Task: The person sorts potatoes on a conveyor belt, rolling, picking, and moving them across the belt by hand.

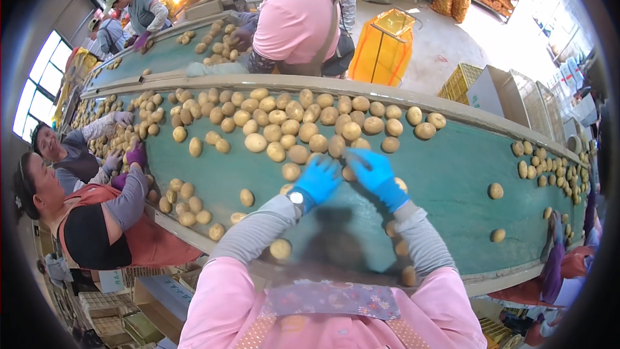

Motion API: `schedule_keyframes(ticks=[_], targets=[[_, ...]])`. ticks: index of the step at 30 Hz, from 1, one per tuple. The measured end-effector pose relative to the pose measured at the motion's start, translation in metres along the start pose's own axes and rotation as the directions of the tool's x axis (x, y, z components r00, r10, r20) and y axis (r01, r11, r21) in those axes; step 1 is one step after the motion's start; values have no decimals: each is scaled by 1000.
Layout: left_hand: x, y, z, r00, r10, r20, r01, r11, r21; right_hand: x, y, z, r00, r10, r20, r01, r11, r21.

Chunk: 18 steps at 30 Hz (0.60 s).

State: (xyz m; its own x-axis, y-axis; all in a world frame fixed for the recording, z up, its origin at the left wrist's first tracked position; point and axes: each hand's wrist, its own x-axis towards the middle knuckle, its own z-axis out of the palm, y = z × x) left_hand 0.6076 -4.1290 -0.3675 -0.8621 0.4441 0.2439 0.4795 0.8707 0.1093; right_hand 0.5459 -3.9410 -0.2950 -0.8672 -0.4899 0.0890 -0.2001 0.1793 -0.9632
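Note:
Before me runs a green conveyor belt (455,179) with many potatoes (290,127) gathered along its middle and far side. My left hand (318,179), in a blue glove with a watch at the wrist, is at the near edge of that group, fingers toward the potatoes. Its fingertips touch or hover by them; I cannot tell whether it grips one. Just to the right, my right hand (372,169), in a blue glove, reaches over a potato (348,173) partly hidden beneath its fingers. Whether that potato is held is unclear. More potatoes lie beside both forearms.
Co-workers reach onto the belt at the left, with another gloved hand (557,225) at the far right. Across the belt's raised edge (387,91), a person in pink works at a second belt (169,55). An orange mesh bag (382,51) and cardboard box (499,94) stand beyond.

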Motion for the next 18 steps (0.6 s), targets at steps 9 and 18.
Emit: schedule_keyframes(ticks=[9, 18], targets=[[-207, -234, -91, 710, -638, -296, 690, 548, 474, 114, 20, -39, 922, -136, -363, 83, 984, -159], [-299, -142, -120, 485, -761, -432, 867, 483, 122, 173, 13, 41, 984, 162, -69, -123, 353, -928]])
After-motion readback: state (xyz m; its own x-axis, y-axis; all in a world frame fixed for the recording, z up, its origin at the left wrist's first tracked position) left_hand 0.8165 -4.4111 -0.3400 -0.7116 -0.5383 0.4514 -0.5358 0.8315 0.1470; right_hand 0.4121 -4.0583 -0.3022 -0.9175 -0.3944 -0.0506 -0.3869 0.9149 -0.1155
